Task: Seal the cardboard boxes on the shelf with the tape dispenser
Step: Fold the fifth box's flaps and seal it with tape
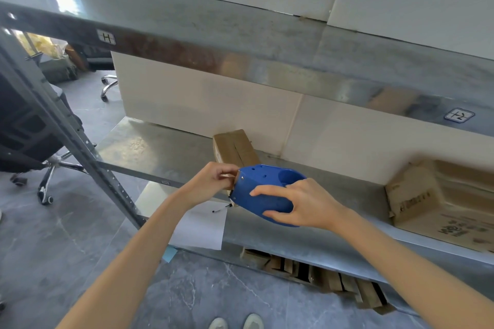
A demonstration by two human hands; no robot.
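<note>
My right hand [302, 203] grips a blue tape dispenser [263, 192] in front of the middle shelf [160, 152], its toothed blade pointing left. At that blade, the fingers of my left hand [211, 181] pinch the tape end. Just behind both hands a small cardboard box [235, 148] lies on the shelf near the wall, its top flaps closed. A larger cardboard box [443, 200] with printing sits at the shelf's right end, blurred and partly cut off by the frame edge.
A grey upper shelf [240, 35] overhangs the work area. A slanted metal upright [88, 147] stands at the left, with office chairs [29, 136] beyond it. Paper sheets and a pen [222, 208] lie on a lower level, flattened cardboard [334, 280] below.
</note>
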